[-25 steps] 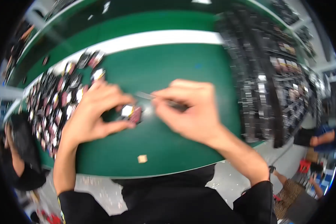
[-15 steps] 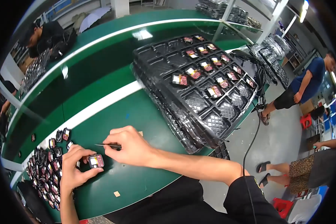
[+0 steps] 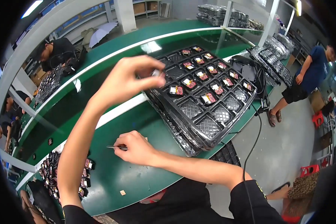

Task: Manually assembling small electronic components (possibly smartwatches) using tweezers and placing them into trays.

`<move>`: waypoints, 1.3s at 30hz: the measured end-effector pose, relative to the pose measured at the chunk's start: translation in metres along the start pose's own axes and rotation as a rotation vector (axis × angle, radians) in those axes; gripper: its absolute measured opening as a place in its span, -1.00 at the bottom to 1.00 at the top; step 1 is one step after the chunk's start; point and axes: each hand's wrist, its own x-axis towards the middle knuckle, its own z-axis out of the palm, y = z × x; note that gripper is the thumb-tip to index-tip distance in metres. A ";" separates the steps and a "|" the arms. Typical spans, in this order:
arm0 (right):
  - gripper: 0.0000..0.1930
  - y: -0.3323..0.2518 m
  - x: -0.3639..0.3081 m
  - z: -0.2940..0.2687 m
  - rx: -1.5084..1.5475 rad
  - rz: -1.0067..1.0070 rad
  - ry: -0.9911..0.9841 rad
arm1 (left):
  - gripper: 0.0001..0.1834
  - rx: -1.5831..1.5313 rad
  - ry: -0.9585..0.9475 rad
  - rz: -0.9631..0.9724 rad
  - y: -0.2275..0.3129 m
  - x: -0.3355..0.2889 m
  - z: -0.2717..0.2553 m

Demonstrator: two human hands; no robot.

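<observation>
My left hand (image 3: 136, 76) is raised over the left edge of a black plastic tray (image 3: 209, 127), its thumb and fingers curled in a pinch. A small square black device, blurred and mostly covered by the fingers, appears to be between them. The tray's pockets hold several similar devices (image 3: 208, 98) with white and pink-red labels. Lower down, my right hand (image 3: 136, 147) is closed around metal tweezers (image 3: 111, 147), tips pointing left just above the green tabletop (image 3: 119, 171). Past my left forearm lies a heap of the same black devices (image 3: 50, 168).
More black trays are stacked beneath the top one. A black bag (image 3: 250, 71) and a hanging cable (image 3: 253, 143) are at the tray's right. A white rail (image 3: 119, 111) crosses the bench. A person in dark blue (image 3: 311, 69) stands at the right; others sit across the bench.
My left hand has moved up and right, from beside the heap to the tray's left edge, carrying the device. My right hand keeps the tweezers low over the table. The view has shifted slightly.
</observation>
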 end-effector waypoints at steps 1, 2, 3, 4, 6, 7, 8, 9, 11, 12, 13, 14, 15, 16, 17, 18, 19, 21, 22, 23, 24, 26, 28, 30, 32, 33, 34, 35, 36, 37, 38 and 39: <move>-0.82 -0.001 -0.002 -0.002 -0.026 0.018 0.006 | -0.54 -0.011 0.025 0.020 -0.015 0.024 0.010; -0.83 -0.002 -0.003 -0.004 -0.051 0.037 0.017 | -0.55 0.000 0.046 0.022 -0.027 0.048 0.018; -0.83 0.000 -0.004 -0.003 -0.055 0.030 0.011 | -0.55 0.037 0.068 0.027 -0.045 0.070 0.028; -0.83 0.004 -0.004 -0.002 -0.048 0.016 0.029 | -0.54 0.105 0.071 0.034 -0.061 0.089 0.035; -0.83 0.003 -0.003 0.005 -0.038 -0.012 0.030 | -0.47 0.138 0.074 0.006 -0.088 0.109 0.044; -0.83 0.002 -0.003 0.005 -0.055 -0.019 0.028 | -0.48 0.180 0.079 0.010 -0.099 0.114 0.053; -0.83 0.001 -0.003 0.003 -0.061 -0.028 0.026 | -0.48 0.227 0.077 0.009 -0.102 0.117 0.058; -0.83 -0.001 -0.001 0.003 -0.053 -0.041 0.015 | -0.49 0.234 0.024 -0.063 -0.107 0.118 0.058; -0.83 0.001 -0.003 0.001 -0.039 -0.026 0.018 | -0.54 0.241 -0.060 -0.134 -0.102 0.118 0.064; -0.83 0.003 -0.003 0.001 -0.031 -0.025 0.015 | -0.54 0.244 -0.063 -0.143 -0.101 0.114 0.062; -0.84 0.003 -0.003 0.003 -0.036 -0.030 0.030 | -0.55 0.178 -0.028 -0.105 -0.101 0.106 0.058; -0.84 0.000 -0.001 0.002 -0.038 -0.036 0.039 | -0.56 0.115 0.011 -0.074 -0.099 0.096 0.051; -0.84 -0.003 -0.003 0.000 -0.070 -0.019 0.009 | -0.57 0.114 0.013 -0.062 -0.098 0.086 0.042; -0.84 -0.002 -0.003 0.002 -0.080 -0.062 0.007 | -0.60 0.140 0.054 -0.025 -0.100 0.073 0.029; -0.84 0.001 -0.003 0.002 -0.086 -0.084 0.019 | -0.61 0.140 0.081 -0.028 -0.098 0.060 0.019; -0.83 0.005 -0.004 0.001 -0.090 -0.106 0.031 | -0.62 0.142 0.109 -0.032 -0.096 0.048 0.012; -0.83 0.003 -0.005 -0.002 -0.090 -0.092 0.015 | -0.63 0.164 0.123 -0.059 -0.099 0.031 0.002; -0.83 -0.003 -0.005 -0.006 -0.099 -0.037 -0.002 | -0.65 0.208 0.167 -0.104 -0.113 -0.007 -0.020; -0.82 -0.007 -0.006 -0.005 -0.110 0.008 -0.004 | -0.65 0.253 0.203 -0.109 -0.128 -0.033 -0.033; -0.82 -0.010 -0.006 -0.007 -0.113 0.009 -0.010 | -0.65 0.294 0.180 -0.197 -0.137 -0.058 -0.044; -0.83 -0.011 -0.006 -0.006 -0.119 0.012 -0.012 | -0.65 0.330 0.157 -0.281 -0.144 -0.088 -0.058; -0.84 -0.011 -0.007 -0.006 -0.105 0.018 -0.041 | -0.64 0.582 0.141 -0.408 -0.163 -0.154 -0.081; -0.84 -0.011 -0.005 -0.002 -0.088 0.005 -0.035 | -0.64 0.781 0.037 -0.599 -0.174 -0.223 -0.109; -0.85 -0.018 -0.004 0.000 -0.095 0.009 -0.043 | -0.60 0.904 -0.014 -0.812 -0.179 -0.291 -0.137; -0.85 -0.014 -0.005 0.003 -0.081 -0.062 -0.021 | -0.59 0.983 0.131 -0.919 -0.182 -0.354 -0.153; -0.85 -0.012 -0.007 0.004 -0.074 -0.065 -0.021 | -0.57 0.995 0.152 -0.931 -0.180 -0.376 -0.160; -0.85 -0.013 -0.006 0.004 -0.074 -0.063 -0.029 | -0.56 1.005 0.173 -0.945 -0.173 -0.386 -0.162; -0.85 -0.016 -0.005 0.002 -0.093 -0.042 -0.043 | -0.56 1.001 0.176 -0.955 -0.170 -0.391 -0.162; -0.85 -0.018 -0.005 0.001 -0.112 -0.021 -0.059 | -0.57 0.943 0.203 -0.977 -0.166 -0.396 -0.164; -0.85 -0.018 -0.006 0.000 -0.118 -0.032 -0.049 | -0.57 0.888 0.231 -0.999 -0.160 -0.397 -0.162; -0.85 -0.019 -0.006 0.001 -0.114 -0.041 -0.067 | -0.57 0.889 0.243 -1.016 -0.157 -0.399 -0.161; -0.85 -0.021 -0.006 0.001 -0.123 -0.035 -0.062 | -0.57 0.851 0.256 -0.963 -0.156 -0.398 -0.163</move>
